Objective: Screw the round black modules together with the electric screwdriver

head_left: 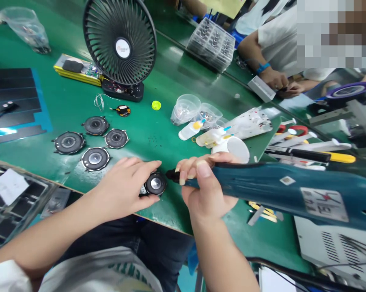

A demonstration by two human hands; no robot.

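My left hand (126,186) is closed around a round black watch case (156,183) near the table's front edge, thumb and fingers on its rim. In my right hand (205,182) is a dark teal electric screwdriver (262,184), held almost level near its black nose. The nose points left and sits just beside the watch case; I cannot tell whether its tip touches it. Several similar watch cases, one of them a silver-rimmed watch case (95,158), lie left of my left hand. Behind them is a small round part with orange edging (122,110).
A black fan (122,44) stands at the back, wired to a yellow battery pack (78,69). Clear cups (186,108) and small glue bottles (190,130) are beyond my right hand. Tools including a black-and-yellow pen (311,155) lie right. A co-worker's hands (282,83) work across the table.
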